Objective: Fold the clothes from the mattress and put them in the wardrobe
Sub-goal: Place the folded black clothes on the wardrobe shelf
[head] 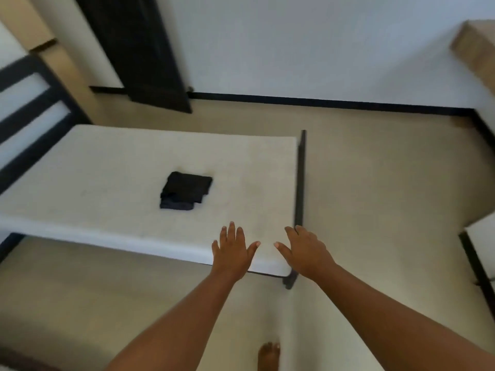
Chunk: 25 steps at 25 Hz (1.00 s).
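1. The left hand (pixel 233 250) is being held out palm down over the near corner of the mattress (pixel 107 167). Its fingers (pixel 232 230) are being spread wide and straight, with nothing being gripped.
2. The right hand (pixel 305 253) is being held just beside the left. Its fingers (pixel 290 232) are likewise being spread wide, empty, near the dark footboard (pixel 300 183). Contact with the mattress cannot be told.
3. The folded dark clothes (pixel 186 190) are being borne by the mattress near its middle, well apart from both hands.
4. The white mattress is being carried by a dark bed frame, whose headboard (pixel 26 116) is being shown at left.
5. A bare foot (pixel 269 356) is being seen on the floor (pixel 375 196).
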### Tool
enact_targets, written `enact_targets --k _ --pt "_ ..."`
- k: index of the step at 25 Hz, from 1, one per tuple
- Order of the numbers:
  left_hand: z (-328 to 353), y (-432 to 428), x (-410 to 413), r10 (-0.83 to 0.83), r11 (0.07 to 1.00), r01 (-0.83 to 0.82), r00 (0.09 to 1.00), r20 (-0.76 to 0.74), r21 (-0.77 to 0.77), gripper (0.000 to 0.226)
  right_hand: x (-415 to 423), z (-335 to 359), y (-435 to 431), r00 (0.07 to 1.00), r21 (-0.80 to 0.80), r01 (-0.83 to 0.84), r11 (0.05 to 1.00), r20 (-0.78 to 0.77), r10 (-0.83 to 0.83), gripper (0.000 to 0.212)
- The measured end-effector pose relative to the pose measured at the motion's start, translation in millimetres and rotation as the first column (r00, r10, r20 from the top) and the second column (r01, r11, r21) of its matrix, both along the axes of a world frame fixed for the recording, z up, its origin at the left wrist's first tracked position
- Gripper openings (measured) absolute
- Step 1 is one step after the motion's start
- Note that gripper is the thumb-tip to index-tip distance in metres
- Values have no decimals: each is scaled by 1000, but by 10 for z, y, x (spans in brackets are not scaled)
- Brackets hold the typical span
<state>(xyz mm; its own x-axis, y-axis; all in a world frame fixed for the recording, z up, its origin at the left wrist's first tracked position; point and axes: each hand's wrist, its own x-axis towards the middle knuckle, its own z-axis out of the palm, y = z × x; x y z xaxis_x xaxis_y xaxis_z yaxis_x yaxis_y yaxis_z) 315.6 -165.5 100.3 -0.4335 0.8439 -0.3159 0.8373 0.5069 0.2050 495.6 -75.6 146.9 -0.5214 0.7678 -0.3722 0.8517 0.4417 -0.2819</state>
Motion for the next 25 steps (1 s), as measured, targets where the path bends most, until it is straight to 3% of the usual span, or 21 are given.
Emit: enact_targets --k 4,13,19,25 --pt "16 6 -666 222 975 -222 975 10 0 80 -861 -17 281 980 -7 -191 982 -53 190 74" --pt "180 433 -1634 488 865 -497 865 113 70 79 -2121 -132 1100 941 -71 -324 943 -127 314 70" --pt "-144 820 -2545 558 816 -577 803 208 34 83 -3156 -396 1546 951 -178 -302 937 -126 283 69" --pt "-920 1401 -3953 612 768 -636 694 381 -75 87 -4363 -1065 1945 995 -356 -93 930 -15 94 70"
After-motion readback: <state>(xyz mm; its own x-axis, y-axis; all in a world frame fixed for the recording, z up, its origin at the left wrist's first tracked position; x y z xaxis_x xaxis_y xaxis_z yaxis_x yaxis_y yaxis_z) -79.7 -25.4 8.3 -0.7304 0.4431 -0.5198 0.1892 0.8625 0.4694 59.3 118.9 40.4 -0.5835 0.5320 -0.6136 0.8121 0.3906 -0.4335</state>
